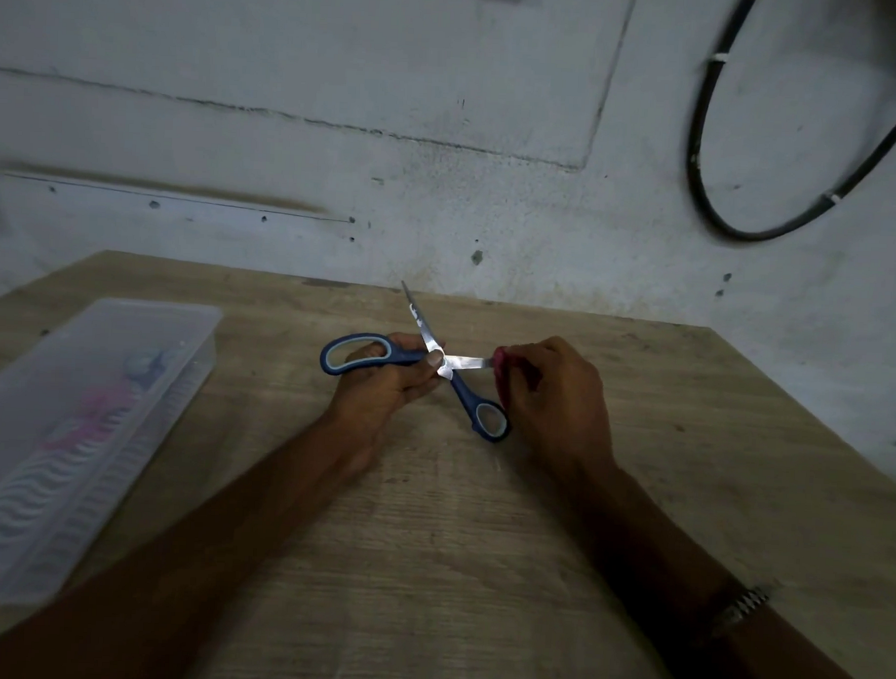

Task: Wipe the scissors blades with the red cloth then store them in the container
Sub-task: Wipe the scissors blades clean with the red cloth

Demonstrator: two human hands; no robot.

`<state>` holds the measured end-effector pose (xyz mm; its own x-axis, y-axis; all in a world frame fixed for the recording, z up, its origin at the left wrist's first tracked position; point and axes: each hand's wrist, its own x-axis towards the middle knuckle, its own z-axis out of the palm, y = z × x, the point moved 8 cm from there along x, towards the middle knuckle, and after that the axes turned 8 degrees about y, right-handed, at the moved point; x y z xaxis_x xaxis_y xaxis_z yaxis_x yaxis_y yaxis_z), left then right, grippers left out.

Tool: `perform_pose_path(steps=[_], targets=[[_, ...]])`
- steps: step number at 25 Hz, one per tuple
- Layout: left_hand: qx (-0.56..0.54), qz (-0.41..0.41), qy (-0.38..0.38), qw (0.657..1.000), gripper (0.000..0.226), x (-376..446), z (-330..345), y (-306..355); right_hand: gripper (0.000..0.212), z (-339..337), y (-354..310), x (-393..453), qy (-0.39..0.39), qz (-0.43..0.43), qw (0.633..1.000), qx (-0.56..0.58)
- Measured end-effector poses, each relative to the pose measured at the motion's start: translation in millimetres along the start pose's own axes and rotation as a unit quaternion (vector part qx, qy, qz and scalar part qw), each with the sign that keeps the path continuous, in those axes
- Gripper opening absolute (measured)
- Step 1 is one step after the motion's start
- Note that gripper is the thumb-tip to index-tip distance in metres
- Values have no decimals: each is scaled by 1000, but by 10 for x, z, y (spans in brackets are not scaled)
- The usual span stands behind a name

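Observation:
Blue-handled scissors [464,363] are spread wide open above the middle of the wooden table [427,543]. My left hand [387,383] grips the larger handle loop near the pivot. One blade points away toward the wall; the other points right. My right hand [551,390] pinches a small red cloth [500,364] around the tip of that right-pointing blade; most of the cloth is hidden in my fingers. The clear plastic container [141,377] lies open at the left of the table, apart from both hands.
Pink and pale items show blurred inside the container. A grey cracked wall stands just behind the table's far edge, and a black cable [700,160] loops on it at the upper right. A metal watch [745,606] is on my right wrist.

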<state>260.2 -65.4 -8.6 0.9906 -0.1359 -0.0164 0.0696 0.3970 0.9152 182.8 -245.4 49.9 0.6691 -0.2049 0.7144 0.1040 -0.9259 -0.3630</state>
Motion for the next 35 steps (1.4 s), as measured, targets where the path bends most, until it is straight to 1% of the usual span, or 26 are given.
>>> perform_pose_path(steps=[2,4,6,8,11,13,16,17,21,23,24,27,29,33,35], targets=[[-10,-13,-11,1000,15,1,25,6,18,-49,0,5,22,6,1000,16],[4,-13,-27,1000,17,-10,59,-17,20,-73,-110,2,34,-24,998,56],[27,-3,-41,999,23,-32,91,-15,22,-24,-243,-36,12,-58,996,69],[27,-1,-45,999,23,-11,99,-32,21,15,-263,-54,-4,-61,996,68],[14,-6,-34,999,15,1,64,-40,15,38,-113,-30,-8,-25,997,67],[-2,-17,-26,1000,18,22,45,-53,9,55,35,-7,-13,13,999,39],[-20,-32,-14,999,27,35,43,-64,7,39,124,2,1,51,998,25],[-24,-31,-12,999,27,40,35,-63,7,52,63,-4,2,42,998,38],[-16,-7,-40,999,20,15,74,-33,9,126,-258,-74,-17,-51,996,77],[-24,-11,-42,999,20,20,64,-31,12,122,-228,-66,-15,-58,995,83],[-29,-14,-43,999,20,27,60,-30,12,107,-168,-60,-8,-41,995,86],[-21,-12,-47,999,16,38,65,-51,7,49,36,-34,27,48,994,90],[-7,-10,-43,999,18,35,68,-58,6,59,12,-42,30,61,994,87],[12,-3,-26,1000,19,33,57,-85,9,95,-236,-82,4,-18,993,120],[17,-1,-21,1000,20,37,40,-92,10,95,-272,-90,3,-40,990,133]])
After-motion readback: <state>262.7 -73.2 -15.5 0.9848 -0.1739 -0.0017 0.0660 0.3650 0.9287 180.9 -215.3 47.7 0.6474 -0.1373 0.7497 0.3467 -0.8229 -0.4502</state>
